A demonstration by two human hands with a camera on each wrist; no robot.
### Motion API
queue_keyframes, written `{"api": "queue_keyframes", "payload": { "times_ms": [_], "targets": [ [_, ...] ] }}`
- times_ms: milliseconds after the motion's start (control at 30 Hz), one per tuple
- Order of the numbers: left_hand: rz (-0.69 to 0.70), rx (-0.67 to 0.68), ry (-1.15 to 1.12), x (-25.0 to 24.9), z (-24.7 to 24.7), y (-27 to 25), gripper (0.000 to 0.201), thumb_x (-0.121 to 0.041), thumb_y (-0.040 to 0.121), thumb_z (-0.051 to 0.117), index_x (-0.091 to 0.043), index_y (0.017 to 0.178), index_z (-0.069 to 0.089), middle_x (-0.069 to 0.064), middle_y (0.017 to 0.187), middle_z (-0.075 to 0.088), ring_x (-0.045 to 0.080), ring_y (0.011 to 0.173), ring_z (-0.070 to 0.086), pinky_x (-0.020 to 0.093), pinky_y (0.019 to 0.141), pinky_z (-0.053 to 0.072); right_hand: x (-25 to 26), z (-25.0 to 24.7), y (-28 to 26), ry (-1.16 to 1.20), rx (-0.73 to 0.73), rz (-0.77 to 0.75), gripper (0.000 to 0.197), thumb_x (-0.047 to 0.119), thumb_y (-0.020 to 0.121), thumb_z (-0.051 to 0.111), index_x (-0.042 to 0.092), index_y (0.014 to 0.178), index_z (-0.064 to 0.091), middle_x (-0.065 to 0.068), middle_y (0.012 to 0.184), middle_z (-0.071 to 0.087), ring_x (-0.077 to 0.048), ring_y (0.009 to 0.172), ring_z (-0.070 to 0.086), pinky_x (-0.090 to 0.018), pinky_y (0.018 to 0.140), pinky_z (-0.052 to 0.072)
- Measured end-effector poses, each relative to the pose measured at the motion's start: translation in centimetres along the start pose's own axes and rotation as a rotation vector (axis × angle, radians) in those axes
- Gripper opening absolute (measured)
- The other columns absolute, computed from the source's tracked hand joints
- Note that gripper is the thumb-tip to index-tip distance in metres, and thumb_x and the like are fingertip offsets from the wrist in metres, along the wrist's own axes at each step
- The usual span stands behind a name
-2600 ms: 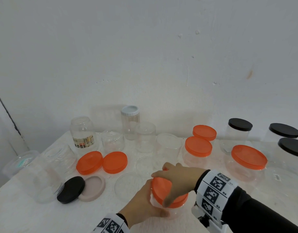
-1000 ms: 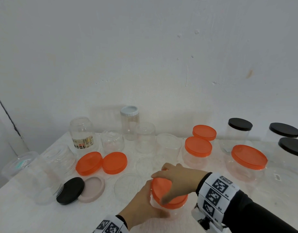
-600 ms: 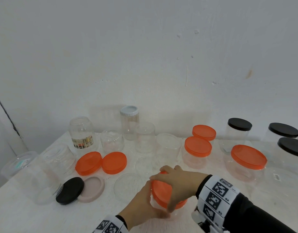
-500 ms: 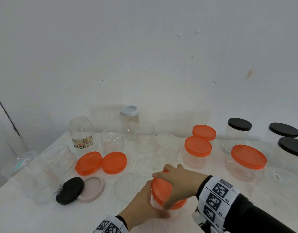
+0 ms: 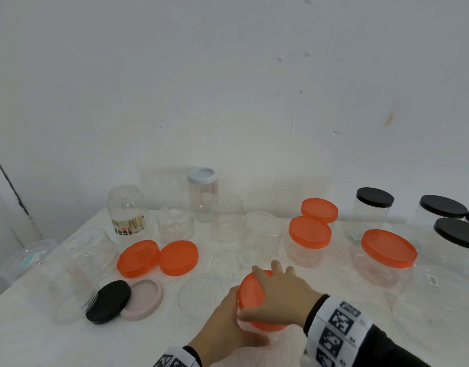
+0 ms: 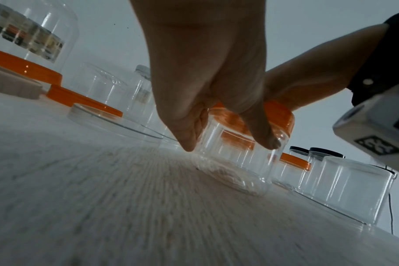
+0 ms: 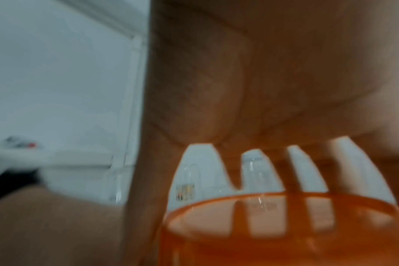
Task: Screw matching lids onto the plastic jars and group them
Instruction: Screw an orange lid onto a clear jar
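A small clear plastic jar (image 6: pixel 239 162) stands near the table's front edge with an orange lid (image 5: pixel 252 292) on top of it. My left hand (image 5: pixel 228 320) grips the jar's side from the left, thumb and fingers (image 6: pixel 268 142) wrapped round the wall. From above, my right hand (image 5: pixel 278 298) covers the lid, fingers spread across it and thumb on the near rim. The right wrist view shows the orange lid (image 7: pixel 280 225) under spread fingers (image 7: pixel 294 180). In the head view the jar's body is mostly hidden by both hands.
Two loose orange lids (image 5: pixel 138 258), a black lid (image 5: pixel 108 301), a pink lid (image 5: pixel 143 299) and a clear lid (image 5: pixel 201 292) lie to the left. Open clear jars (image 5: pixel 228 218) line the back. Orange-lidded jars (image 5: pixel 310 231) and black-lidded jars (image 5: pixel 375 197) stand at the right.
My right hand has turned on the orange lid, its fingers swinging round. The left hand keeps its hold and the jar stays in the same spot.
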State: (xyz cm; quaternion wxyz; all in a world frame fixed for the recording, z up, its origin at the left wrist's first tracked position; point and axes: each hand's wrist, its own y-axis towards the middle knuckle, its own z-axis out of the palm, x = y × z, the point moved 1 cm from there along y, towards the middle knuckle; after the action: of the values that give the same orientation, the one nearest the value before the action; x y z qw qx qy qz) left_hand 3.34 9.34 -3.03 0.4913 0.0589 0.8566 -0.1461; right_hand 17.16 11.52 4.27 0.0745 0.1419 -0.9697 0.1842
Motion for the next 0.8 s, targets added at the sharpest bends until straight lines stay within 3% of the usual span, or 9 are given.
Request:
{"api": "queue_keyframes", "payload": {
  "times_ms": [67, 133, 233, 367, 467, 567, 667, 800],
  "targets": [
    [0.000, 0.010, 0.022, -0.1, 0.0, 0.1, 0.112, -0.042, 0.061, 0.089, -0.029, 0.146, 0.017, -0.013, 0.141, 0.037, 0.006, 0.127, 0.042, 0.031, 0.110, 0.038, -0.5, -1.4, 0.1, -0.019, 0.162, -0.104, 0.102, 0.060, 0.069, 0.071, 0.049, 0.146, 0.005, 0.002, 0.149, 0.016, -0.031, 0.134, 0.021, -0.051, 0.100, 0.038],
    [-0.005, 0.003, 0.039, -0.3, -0.1, 0.1, 0.115, -0.042, 0.060, 0.089, -0.026, 0.147, 0.014, -0.011, 0.143, 0.036, 0.008, 0.131, 0.040, 0.032, 0.111, 0.037, -0.7, -2.4, 0.2, -0.061, 0.233, -0.188, 0.102, 0.050, 0.070, 0.077, 0.054, 0.145, 0.008, 0.010, 0.152, 0.012, -0.027, 0.136, 0.017, -0.054, 0.102, 0.038],
    [-0.028, 0.012, 0.050, -0.5, -0.1, 0.1, 0.119, -0.045, 0.058, 0.088, -0.026, 0.148, 0.013, -0.010, 0.144, 0.036, 0.009, 0.132, 0.040, 0.032, 0.111, 0.037, -0.8, -2.5, 0.6, -0.090, 0.206, -0.201, 0.095, 0.059, 0.069, 0.074, 0.052, 0.144, 0.016, 0.007, 0.144, 0.024, -0.027, 0.128, 0.026, -0.048, 0.097, 0.041],
    [-0.012, 0.023, 0.018, -0.7, -0.2, -0.3, 0.112, -0.046, 0.060, 0.088, -0.033, 0.146, 0.016, -0.021, 0.131, 0.039, -0.003, 0.114, 0.042, 0.014, 0.094, 0.038, -0.4, -1.3, 0.6, -0.118, 0.075, -0.108, 0.096, 0.078, 0.066, 0.060, 0.040, 0.146, 0.021, -0.002, 0.136, 0.032, -0.032, 0.122, 0.034, -0.042, 0.088, 0.040],
    [-0.021, 0.029, 0.025, -1.1, -0.3, -0.4, 0.109, -0.042, 0.064, 0.087, -0.031, 0.146, 0.016, -0.016, 0.139, 0.038, 0.003, 0.120, 0.040, 0.022, 0.102, 0.037, -0.1, -1.1, 0.5, -0.122, 0.067, -0.069, 0.098, 0.079, 0.067, 0.057, 0.036, 0.147, 0.018, -0.005, 0.139, 0.030, -0.034, 0.124, 0.034, -0.044, 0.091, 0.041],
    [-0.024, 0.026, 0.071, -1.8, -0.2, -0.4, 0.110, -0.038, 0.067, 0.085, -0.025, 0.149, 0.012, -0.006, 0.150, 0.031, 0.012, 0.136, 0.035, 0.034, 0.114, 0.033, -0.5, -2.3, 0.2, -0.124, 0.221, -0.123, 0.105, 0.060, 0.069, 0.074, 0.050, 0.146, 0.004, 0.000, 0.150, 0.015, -0.032, 0.136, 0.023, -0.054, 0.099, 0.040],
    [-0.019, -0.003, 0.108, -2.1, -0.2, -0.6, 0.106, -0.036, 0.071, 0.084, -0.022, 0.148, 0.013, -0.004, 0.148, 0.032, 0.012, 0.137, 0.034, 0.032, 0.114, 0.032, -0.7, -3.1, -0.1, -0.128, 0.250, -0.225, 0.103, 0.037, 0.071, 0.081, 0.055, 0.144, 0.010, 0.009, 0.153, 0.010, -0.027, 0.136, 0.018, -0.052, 0.100, 0.040],
    [-0.034, 0.004, 0.092, -2.2, -0.3, -0.7, 0.104, -0.032, 0.072, 0.084, -0.024, 0.148, 0.013, -0.005, 0.147, 0.034, 0.011, 0.135, 0.037, 0.030, 0.113, 0.033, -1.1, -3.0, 0.0, -0.105, 0.216, -0.265, 0.095, 0.043, 0.070, 0.081, 0.056, 0.141, 0.020, 0.011, 0.145, 0.023, -0.024, 0.127, 0.024, -0.048, 0.098, 0.041]
  ]
}}
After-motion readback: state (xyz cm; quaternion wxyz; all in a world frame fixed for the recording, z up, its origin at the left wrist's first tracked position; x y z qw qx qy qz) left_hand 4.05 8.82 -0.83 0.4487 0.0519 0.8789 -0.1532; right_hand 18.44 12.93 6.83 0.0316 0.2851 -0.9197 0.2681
